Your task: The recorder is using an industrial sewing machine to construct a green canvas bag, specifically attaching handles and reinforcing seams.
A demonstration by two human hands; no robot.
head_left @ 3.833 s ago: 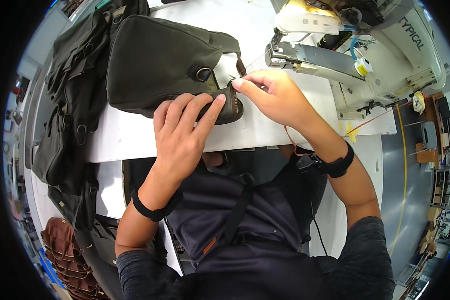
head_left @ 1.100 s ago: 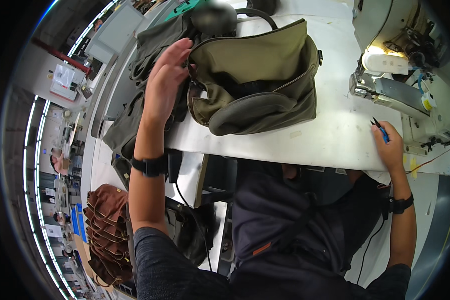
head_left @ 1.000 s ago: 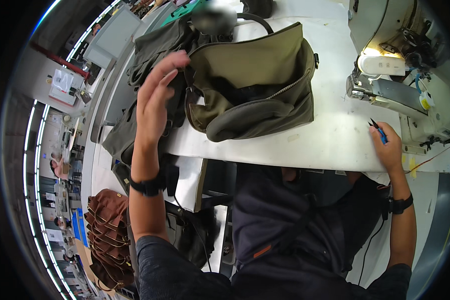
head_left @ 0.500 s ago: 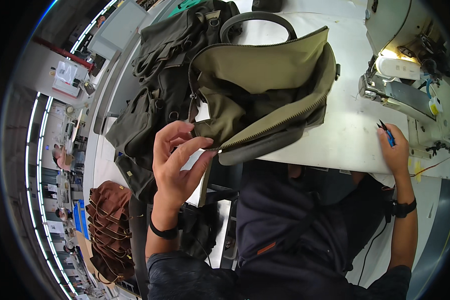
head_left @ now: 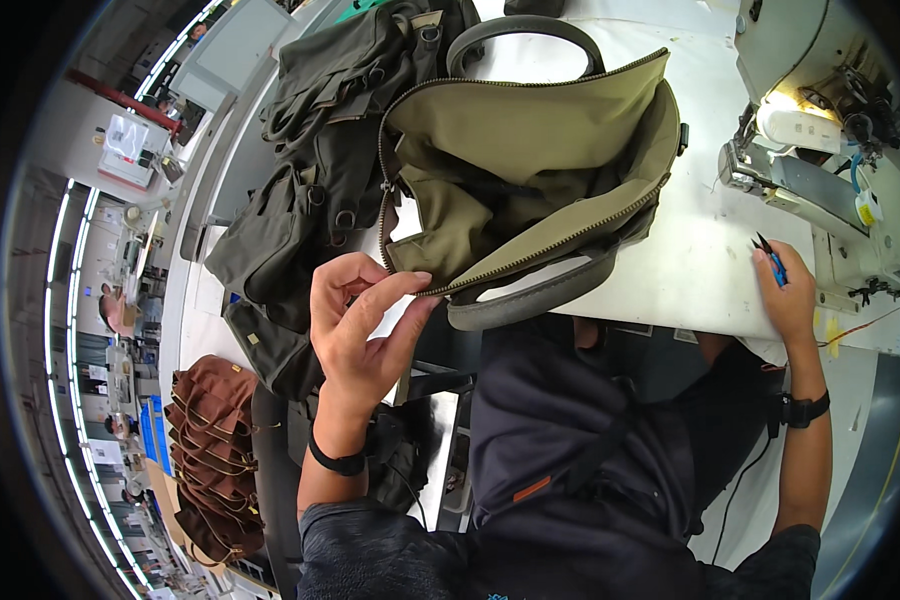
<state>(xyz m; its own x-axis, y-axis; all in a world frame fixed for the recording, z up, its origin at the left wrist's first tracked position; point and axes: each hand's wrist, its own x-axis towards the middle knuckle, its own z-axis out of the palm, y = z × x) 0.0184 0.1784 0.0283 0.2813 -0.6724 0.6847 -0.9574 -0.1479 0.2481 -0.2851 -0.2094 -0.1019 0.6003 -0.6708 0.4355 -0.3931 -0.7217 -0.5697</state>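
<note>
An olive bag lies unzipped on the white table, its lining showing and two grey-green handles along its sides. My left hand pinches the zipper edge at the bag's lower left corner with thumb and fingers. My right hand rests at the table's front right, closed on small blue thread snips whose dark blades point up. A pile of dark olive bags lies along the bag's left side.
A sewing machine with a lit head stands at the right. A heap of brown bags sits lower left. My legs are under the table edge. A workshop with long lights and a few distant people shows at the far left.
The bag has turned from lying closed to standing open. In the last second my left hand came down to pinch its near corner; the bag's front handle now hangs toward me.
</note>
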